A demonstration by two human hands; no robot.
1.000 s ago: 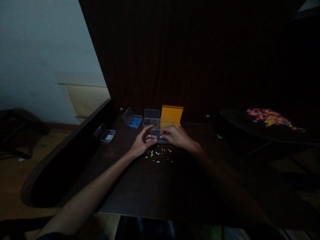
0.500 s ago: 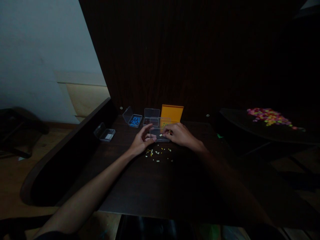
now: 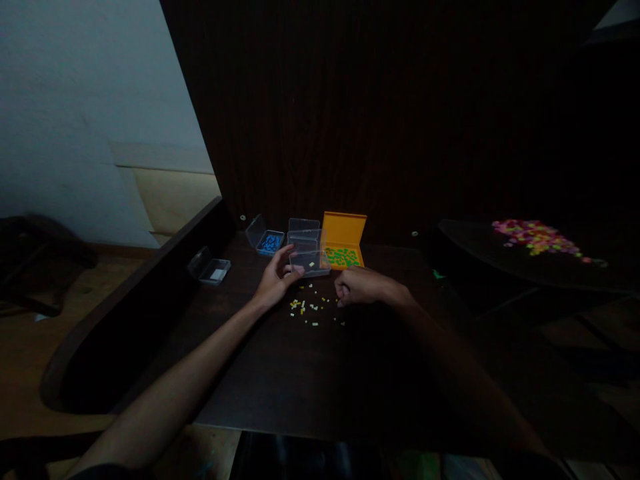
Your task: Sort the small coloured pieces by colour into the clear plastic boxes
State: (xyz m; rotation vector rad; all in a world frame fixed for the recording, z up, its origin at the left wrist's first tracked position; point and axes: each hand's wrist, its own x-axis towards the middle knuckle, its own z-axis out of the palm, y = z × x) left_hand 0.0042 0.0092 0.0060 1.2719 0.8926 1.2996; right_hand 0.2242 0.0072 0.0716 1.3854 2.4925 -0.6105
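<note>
My left hand (image 3: 278, 275) grips the left side of a clear plastic box (image 3: 320, 273) whose lid stands up. Inside that box lies a pale brick (image 3: 311, 265). My right hand (image 3: 361, 287) is down at the table, right of the box, its fingers curled together over the edge of the scattered pieces; what they pinch, if anything, is hidden. Small white and yellow bricks (image 3: 303, 307) lie loose on the dark table (image 3: 280, 373) in front of the box.
Behind my hands stand an open yellow box (image 3: 345, 227) with green pieces, another clear box (image 3: 304, 223) and a clear box with blue pieces (image 3: 271, 242). A small open case (image 3: 216, 274) sits at the left. Colourful pieces (image 3: 540, 238) lie on a dark surface at the right.
My right hand has moved from the box down and right to the table. The clear box has shifted left and back with my left hand, and a pale brick now lies in it.
</note>
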